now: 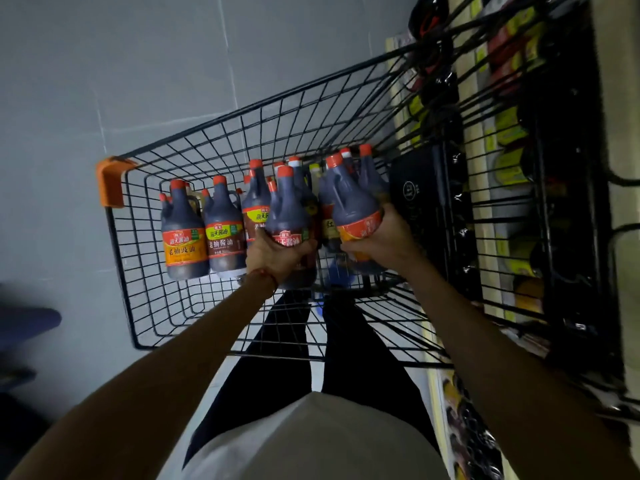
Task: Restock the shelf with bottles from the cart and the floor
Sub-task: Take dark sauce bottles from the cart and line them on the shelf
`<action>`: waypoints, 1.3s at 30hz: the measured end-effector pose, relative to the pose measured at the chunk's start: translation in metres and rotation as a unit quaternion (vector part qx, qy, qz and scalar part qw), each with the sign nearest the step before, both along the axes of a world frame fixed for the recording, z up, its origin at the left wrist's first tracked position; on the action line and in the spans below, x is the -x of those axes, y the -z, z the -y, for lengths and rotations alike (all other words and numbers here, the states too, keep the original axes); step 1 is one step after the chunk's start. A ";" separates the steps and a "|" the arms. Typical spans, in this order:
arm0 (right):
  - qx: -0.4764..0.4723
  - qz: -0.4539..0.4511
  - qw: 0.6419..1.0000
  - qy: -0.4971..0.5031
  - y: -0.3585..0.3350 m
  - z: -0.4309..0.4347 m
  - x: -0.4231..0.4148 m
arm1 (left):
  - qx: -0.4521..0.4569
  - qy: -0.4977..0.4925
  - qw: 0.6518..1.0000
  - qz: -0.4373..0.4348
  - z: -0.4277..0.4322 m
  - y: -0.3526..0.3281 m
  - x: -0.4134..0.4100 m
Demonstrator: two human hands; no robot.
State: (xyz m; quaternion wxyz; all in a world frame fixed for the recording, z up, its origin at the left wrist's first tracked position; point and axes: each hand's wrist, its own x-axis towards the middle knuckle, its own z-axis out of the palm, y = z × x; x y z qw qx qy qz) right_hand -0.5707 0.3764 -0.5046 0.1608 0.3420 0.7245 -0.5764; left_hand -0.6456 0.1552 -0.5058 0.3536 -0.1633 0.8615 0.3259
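A shop aisle; a black wire cart (214, 140) holds labelled sauce bottles (185, 233); stocked shelves (512, 161) run alongside; grey tiled floor (69, 81) lies underfoot.

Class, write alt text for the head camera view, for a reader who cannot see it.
A person's left hand grips a red-labelled bottle and the right hand an orange-labelled bottle, both dark with red caps, in a black wire cart. More bottles stand beside them; a stocked shelf lies to the right.
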 end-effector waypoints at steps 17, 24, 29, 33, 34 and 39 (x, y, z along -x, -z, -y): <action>-0.096 -0.014 0.971 0.219 -0.110 0.076 -0.084 | -0.169 0.172 0.959 -0.148 0.026 -0.086 -0.004; -0.115 -0.031 0.936 0.331 -0.177 0.132 -0.141 | -0.232 0.278 0.916 -0.172 0.038 -0.134 -0.024; -0.161 -0.030 0.900 0.404 -0.217 0.171 -0.191 | -0.252 0.351 0.885 -0.173 0.027 -0.171 -0.062; -0.180 -0.042 0.868 0.461 -0.233 0.189 -0.237 | -0.258 0.421 0.847 -0.197 0.017 -0.199 -0.106; -0.183 -0.044 0.859 0.476 -0.235 0.192 -0.251 | -0.254 0.441 0.837 -0.203 0.015 -0.205 -0.118; -0.193 -0.054 0.825 0.528 -0.245 0.208 -0.330 | -0.260 0.503 0.796 -0.214 0.009 -0.230 -0.191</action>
